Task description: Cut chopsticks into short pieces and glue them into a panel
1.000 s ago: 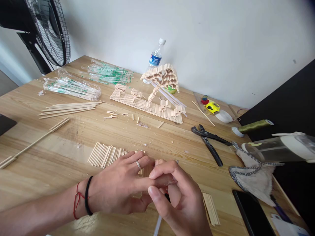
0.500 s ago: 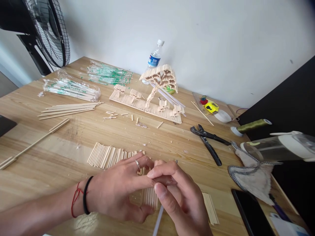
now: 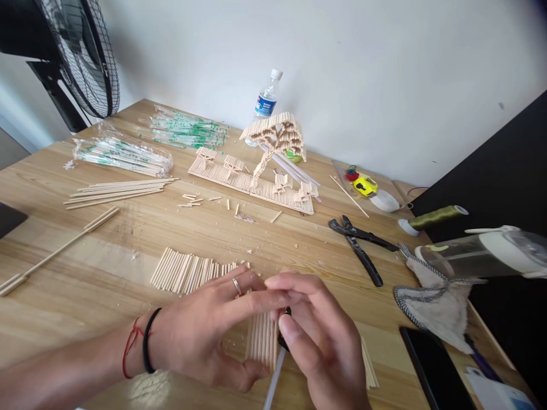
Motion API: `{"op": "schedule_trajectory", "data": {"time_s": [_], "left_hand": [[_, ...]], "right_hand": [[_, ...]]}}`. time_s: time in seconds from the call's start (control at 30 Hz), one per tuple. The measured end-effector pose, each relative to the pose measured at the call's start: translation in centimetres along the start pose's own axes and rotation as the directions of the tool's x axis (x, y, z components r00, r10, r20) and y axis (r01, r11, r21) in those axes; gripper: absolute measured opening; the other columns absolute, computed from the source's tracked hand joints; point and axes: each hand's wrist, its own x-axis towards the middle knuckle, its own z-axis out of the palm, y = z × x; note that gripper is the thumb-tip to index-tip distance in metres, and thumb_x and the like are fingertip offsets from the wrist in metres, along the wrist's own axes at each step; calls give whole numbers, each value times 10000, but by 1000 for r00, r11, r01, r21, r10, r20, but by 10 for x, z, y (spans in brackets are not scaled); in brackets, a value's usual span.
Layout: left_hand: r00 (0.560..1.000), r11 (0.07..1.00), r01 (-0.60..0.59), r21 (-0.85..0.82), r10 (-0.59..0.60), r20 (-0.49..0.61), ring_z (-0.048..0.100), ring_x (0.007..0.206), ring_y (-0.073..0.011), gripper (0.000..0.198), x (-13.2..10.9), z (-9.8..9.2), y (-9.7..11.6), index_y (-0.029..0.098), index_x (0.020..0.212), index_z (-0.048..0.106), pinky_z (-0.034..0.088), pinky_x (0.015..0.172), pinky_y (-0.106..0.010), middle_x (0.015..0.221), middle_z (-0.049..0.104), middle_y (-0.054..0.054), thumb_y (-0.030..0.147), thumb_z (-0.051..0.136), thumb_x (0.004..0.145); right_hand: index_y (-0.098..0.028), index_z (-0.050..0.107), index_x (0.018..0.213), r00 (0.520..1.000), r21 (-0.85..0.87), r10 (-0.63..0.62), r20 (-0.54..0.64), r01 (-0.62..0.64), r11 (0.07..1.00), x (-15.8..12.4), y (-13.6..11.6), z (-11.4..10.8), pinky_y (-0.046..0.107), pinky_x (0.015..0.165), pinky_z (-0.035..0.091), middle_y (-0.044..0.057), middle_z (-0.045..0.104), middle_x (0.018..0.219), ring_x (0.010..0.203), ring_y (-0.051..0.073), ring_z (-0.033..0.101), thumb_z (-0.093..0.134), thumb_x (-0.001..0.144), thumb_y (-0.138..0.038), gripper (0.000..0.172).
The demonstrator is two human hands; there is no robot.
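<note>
My left hand (image 3: 213, 324) spans a small panel of short wooden sticks (image 3: 261, 336) laid side by side, with its thumb at the near end and fingers at the far end. My right hand (image 3: 320, 336) is curled at the panel's right edge, its fingertips meeting my left fingers. Whatever it pinches is hidden. Between thumb and panel shows a dark object (image 3: 283, 336), mostly covered, with a translucent glue stick (image 3: 273, 381) extending below it. Beyond my left hand lies a row of cut sticks (image 3: 183, 270). More sticks (image 3: 369, 364) show beside my right hand.
A stick-built tree model (image 3: 277, 136) on a slatted base stands mid-table, before a water bottle (image 3: 265, 105). Bagged sticks (image 3: 123, 154) lie back left. On the right are pliers (image 3: 356, 242), a tape measure (image 3: 365, 186), a thread spool (image 3: 440, 217), a cloth (image 3: 440, 302) and a phone (image 3: 433, 370).
My right hand has shifted slightly and its thumb has moved right, so more of the panel and the dark object show. My left index finger now reaches farther right.
</note>
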Motion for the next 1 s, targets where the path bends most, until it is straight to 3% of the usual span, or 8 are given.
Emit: {"op": "schedule_trajectory", "data": {"time_s": [0.17,0.3,0.43,0.6,0.73,0.87,1.0], "left_hand": [[977,999,51,17,-46,-207,660,1178,-276,1064,-2,-3,0,299,1679,238,565,1044,-440,1322,669,-133,287,898,844],[942,1000,25,8,-21,-336,673,1205,-275,1024,-4,-5,-4,299,1685,256,572,1034,-427,1347,670,-153,447,873,882],[915,1000,-22,7,23,-402,677,1221,-277,1045,-5,-4,-6,294,1667,298,591,993,-397,1352,679,-157,514,884,831],[916,999,-46,-4,40,-398,692,1180,-275,1081,-2,-5,-7,303,1643,338,590,975,-370,1358,692,-147,494,936,763],[922,997,-67,-32,50,-384,675,1207,-272,1116,-1,-7,-6,318,1644,342,563,1017,-351,1378,681,-129,451,971,732],[954,999,41,-9,-42,-296,609,1321,-320,1187,-1,-12,-1,358,1650,332,518,1100,-419,1509,597,-132,471,1004,679],[967,984,166,-57,-174,-187,606,1326,-312,1104,1,-19,4,372,1634,341,494,1119,-445,1496,606,-109,465,978,737]], "right_hand": [[-344,693,1332,984,111,-103,-144,119,987,12,3,-6,385,1082,481,48,621,1168,1159,242,583,655,1039,-414,304],[-366,638,1442,997,115,-71,-15,72,991,14,5,-10,431,1160,434,63,587,1424,1363,289,521,720,995,-490,472],[-385,576,1515,996,129,-8,89,-3,992,12,6,-14,445,1205,413,61,581,1511,1420,296,518,785,941,-537,630],[-385,585,1513,983,181,15,181,-48,982,14,8,-20,410,1197,448,58,623,1504,1415,295,560,876,853,-549,740],[-375,648,1446,987,162,-28,158,2,987,15,9,-21,335,1151,487,44,664,1434,1372,258,596,897,866,-432,633],[-371,654,1431,995,167,-41,95,24,986,15,10,-18,367,1137,501,55,691,1396,1331,269,617,920,844,-404,645],[-369,654,1424,998,186,-49,47,39,982,14,10,-16,405,1150,498,59,677,1438,1357,280,600,919,849,-377,633]]}}
